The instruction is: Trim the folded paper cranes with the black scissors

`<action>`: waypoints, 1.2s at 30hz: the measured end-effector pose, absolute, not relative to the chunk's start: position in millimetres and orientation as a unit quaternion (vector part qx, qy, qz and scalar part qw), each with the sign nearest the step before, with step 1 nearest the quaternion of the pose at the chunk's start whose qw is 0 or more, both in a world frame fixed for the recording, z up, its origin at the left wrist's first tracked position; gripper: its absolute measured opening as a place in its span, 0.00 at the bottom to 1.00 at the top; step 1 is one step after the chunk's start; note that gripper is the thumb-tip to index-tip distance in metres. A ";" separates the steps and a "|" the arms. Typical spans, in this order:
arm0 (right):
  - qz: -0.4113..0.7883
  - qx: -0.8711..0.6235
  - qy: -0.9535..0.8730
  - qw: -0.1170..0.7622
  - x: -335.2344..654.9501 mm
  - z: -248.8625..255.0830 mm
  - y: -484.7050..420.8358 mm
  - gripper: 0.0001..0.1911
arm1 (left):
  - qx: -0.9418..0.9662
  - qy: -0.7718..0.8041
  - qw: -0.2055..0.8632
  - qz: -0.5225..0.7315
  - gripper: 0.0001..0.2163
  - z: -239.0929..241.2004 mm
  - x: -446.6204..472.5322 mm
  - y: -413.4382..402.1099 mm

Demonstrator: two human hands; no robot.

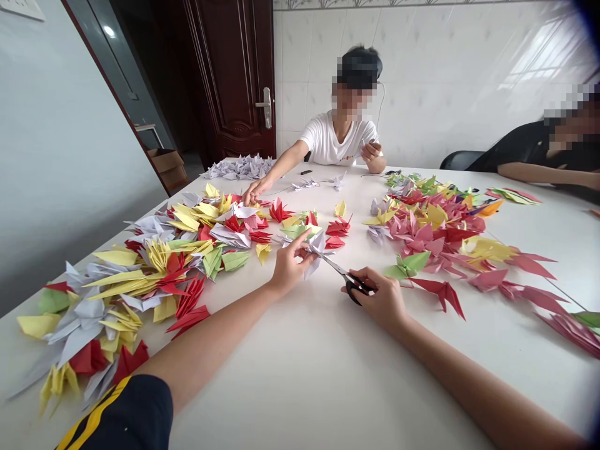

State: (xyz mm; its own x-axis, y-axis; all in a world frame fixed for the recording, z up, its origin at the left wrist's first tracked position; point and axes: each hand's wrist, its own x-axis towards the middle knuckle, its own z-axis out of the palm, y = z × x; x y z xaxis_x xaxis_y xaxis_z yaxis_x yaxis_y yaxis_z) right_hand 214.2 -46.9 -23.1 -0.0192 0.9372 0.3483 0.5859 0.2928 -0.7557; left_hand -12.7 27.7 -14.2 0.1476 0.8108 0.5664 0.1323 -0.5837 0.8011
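My left hand [288, 269] pinches a pale white folded paper crane [316, 247] above the middle of the table. In my right hand [387, 300] is a pair of scissors [344, 273] with black handles, fingers closed round the loops. The blade tips reach the crane beside my left fingertips; whether they touch the paper I cannot make out. Just beyond lie red paper cranes [336, 234] and a light green one [300, 231]. A green crane [409, 265] and a red one [440, 292] rest to the right of the scissors.
A large heap of yellow, white, red and green cranes [154, 262] covers the left side. Strung pink and red cranes [431, 225] run along the right. Opposite, a person in white [340, 140] reaches into the left heap; another person [539, 150] sits far right. White cranes [241, 167] lie behind.
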 end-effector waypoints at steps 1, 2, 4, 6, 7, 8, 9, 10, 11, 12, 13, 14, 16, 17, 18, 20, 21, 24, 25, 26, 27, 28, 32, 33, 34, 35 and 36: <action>0.208 -0.558 -0.684 0.423 214.5 -23.5 -46.8 0.09 | 0.694 0.340 0.303 0.558 0.28 -14.2 -12.7 27.7; 0.208 -0.558 -0.684 0.421 214.7 -24.1 -46.8 0.09 | 0.693 0.341 0.302 0.558 0.28 -14.2 -12.7 27.7; 0.207 -0.559 -0.685 0.419 215.0 -25.2 -46.8 0.09 | 0.692 0.341 0.304 0.560 0.28 -14.1 -12.8 27.6; 0.201 -0.559 -0.687 0.418 215.0 -26.0 -46.8 0.09 | 0.689 0.338 0.310 0.561 0.28 -14.0 -12.7 27.5; 0.198 -0.559 -0.688 0.418 214.9 -26.2 -46.8 0.09 | 0.688 0.337 0.314 0.561 0.28 -14.0 -12.7 27.4; 0.194 -0.560 -0.689 0.418 214.6 -26.2 -46.8 0.09 | 0.687 0.336 0.316 0.562 0.28 -14.1 -12.7 27.3; 0.190 -0.560 -0.690 0.418 214.3 -26.0 -46.8 0.09 | 0.686 0.335 0.317 0.562 0.28 -14.1 -12.7 27.3; 0.186 -0.560 -0.690 0.419 214.0 -25.7 -46.8 0.09 | 0.685 0.335 0.318 0.564 0.28 -14.0 -12.6 27.2; 0.182 -0.560 -0.691 0.419 213.8 -25.3 -46.7 0.09 | 0.683 0.334 0.319 0.565 0.28 -14.0 -12.5 27.0; 0.180 -0.560 -0.692 0.419 213.5 -24.9 -46.7 0.10 | 0.682 0.334 0.322 0.565 0.28 -13.8 -12.5 26.9; 0.178 -0.560 -0.692 0.420 213.3 -24.7 -46.6 0.10 | 0.681 0.333 0.325 0.565 0.28 -13.7 -12.4 26.7; 0.177 -0.559 -0.692 0.420 213.3 -24.6 -46.6 0.10 | 0.680 0.334 0.328 0.565 0.28 -13.5 -12.3 26.6; 0.173 -0.560 -0.692 0.422 213.3 -24.9 -46.4 0.10 | 0.677 0.338 0.331 0.563 0.28 -13.2 -12.2 26.4; 0.168 -0.561 -0.691 0.423 213.4 -25.2 -46.3 0.10 | 0.676 0.340 0.331 0.563 0.27 -13.1 -12.2 26.4; 0.161 -0.563 -0.691 0.423 213.5 -25.6 -46.1 0.10 | 0.675 0.342 0.331 0.564 0.26 -13.0 -12.2 26.4; 0.149 -0.566 -0.692 0.423 213.6 -26.2 -45.9 0.10 | 0.673 0.343 0.332 0.565 0.26 -13.1 -12.2 26.5; 0.146 -0.566 -0.693 0.422 213.6 -26.3 -45.8 0.10 | 0.672 0.342 0.333 0.566 0.26 -13.1 -12.2 26.5; 0.154 -0.568 -0.693 0.417 213.2 -25.4 -46.0 0.09 | 0.670 0.344 0.336 0.566 0.27 -12.7 -12.1 26.2; 0.160 -0.568 -0.692 0.416 212.9 -24.8 -46.2 0.09 | 0.669 0.346 0.336 0.566 0.27 -12.4 -11.9 26.0; 0.166 -0.568 -0.692 0.414 212.6 -24.1 -46.4 0.09 | 0.668 0.348 0.337 0.565 0.27 -11.9 -11.7 25.7; 0.171 -0.567 -0.692 0.413 212.3 -23.4 -46.7 0.08 | 0.667 0.350 0.337 0.565 0.26 -11.4 -11.5 25.4; 0.174 -0.568 -0.691 0.412 211.9 -22.7 -46.9 0.08 | 0.665 0.351 0.338 0.566 0.25 -10.8 -11.3 25.0; 0.180 -0.572 -0.688 0.409 211.2 -21.5 -47.4 0.09 | 0.660 0.350 0.344 0.569 0.23 -9.0 -10.8 24.1; 0.182 -0.572 -0.688 0.408 211.3 -21.7 -47.3 0.09 | 0.659 0.350 0.346 0.569 0.23 -8.9 -10.8 24.1; 0.184 -0.571 -0.688 0.408 211.5 -22.1 -47.2 0.09 | 0.659 0.350 0.347 0.569 0.23 -8.9 -10.8 24.2; 0.186 -0.569 -0.688 0.409 211.7 -22.6 -47.0 0.09 | 0.658 0.351 0.348 0.568 0.23 -9.0 -10.8 24.4; 0.187 -0.566 -0.690 0.410 211.9 -23.0 -46.8 0.09 | 0.659 0.352 0.349 0.567 0.24 -9.3 -10.8 24.6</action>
State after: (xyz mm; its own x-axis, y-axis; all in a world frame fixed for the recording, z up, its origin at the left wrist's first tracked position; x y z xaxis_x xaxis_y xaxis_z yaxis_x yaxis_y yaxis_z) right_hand 211.9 -46.8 -23.0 -0.0217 0.9351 0.3538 0.6278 0.2882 -0.7231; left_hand -10.8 24.6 -9.3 0.1104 0.8584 0.5009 0.0683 -0.5093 0.8579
